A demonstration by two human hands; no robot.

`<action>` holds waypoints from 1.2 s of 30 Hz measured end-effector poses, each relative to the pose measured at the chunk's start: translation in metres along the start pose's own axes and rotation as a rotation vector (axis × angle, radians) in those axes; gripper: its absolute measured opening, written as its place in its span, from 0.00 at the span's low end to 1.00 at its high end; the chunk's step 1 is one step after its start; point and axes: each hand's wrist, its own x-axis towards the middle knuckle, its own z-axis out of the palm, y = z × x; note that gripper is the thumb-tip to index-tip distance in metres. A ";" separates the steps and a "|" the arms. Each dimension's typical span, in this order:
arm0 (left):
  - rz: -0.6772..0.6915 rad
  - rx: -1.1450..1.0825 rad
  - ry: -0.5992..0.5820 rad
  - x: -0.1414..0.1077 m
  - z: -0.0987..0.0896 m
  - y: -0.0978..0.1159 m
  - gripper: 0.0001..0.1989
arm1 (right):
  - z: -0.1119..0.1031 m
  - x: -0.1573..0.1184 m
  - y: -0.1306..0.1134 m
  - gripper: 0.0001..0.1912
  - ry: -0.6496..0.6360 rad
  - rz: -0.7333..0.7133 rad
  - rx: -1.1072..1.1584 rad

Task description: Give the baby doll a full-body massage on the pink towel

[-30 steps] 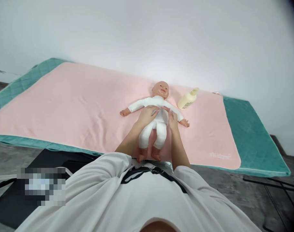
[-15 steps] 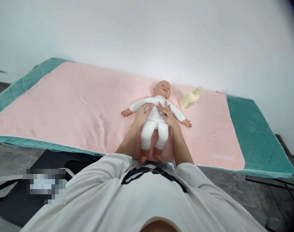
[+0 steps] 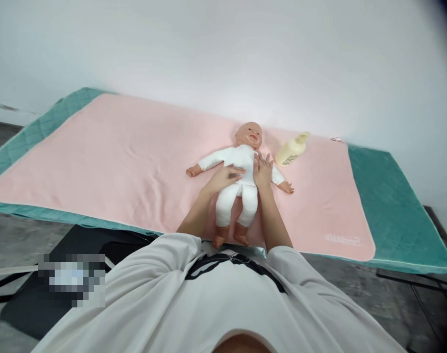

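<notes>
Two bare hands were laid on a doll [image 3: 241, 162] dressed in white, which rested on its back near the middle of a pink sheet [image 3: 98, 152], its head toward the wall [image 3: 209, 54] and its feet by the near edge, close to the person's pale shirt [image 3: 238, 299]. From where I stood, the left hand [image 3: 226, 176] came in over the doll's side and lay across its lower trunk, the fingers stretched out toward the middle of the belly, nearly together and clamped on nothing. The right hand [image 3: 263, 171] lay along the other flank, beside the shoulder and upper arm, with its fingers straight and spread apart, pointing up toward the head. The white torso showed between the two hands, which did not touch each other. The doll's arms reached out to both sides, and its legs lay slightly parted between the person's forearms. Just beyond the right hand was a cream pump bottle [image 3: 290, 152], though I could not tell whether it stood or leaned. The sheet covered much of a green quilted pad [image 3: 388, 211], and below it, to the left, something flat and black [image 3: 25, 314] sat above the grey floor [image 3: 6, 240].
</notes>
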 end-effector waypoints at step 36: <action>-0.104 0.448 0.185 0.048 0.009 -0.038 0.28 | -0.006 0.003 -0.002 0.32 -0.025 0.024 0.113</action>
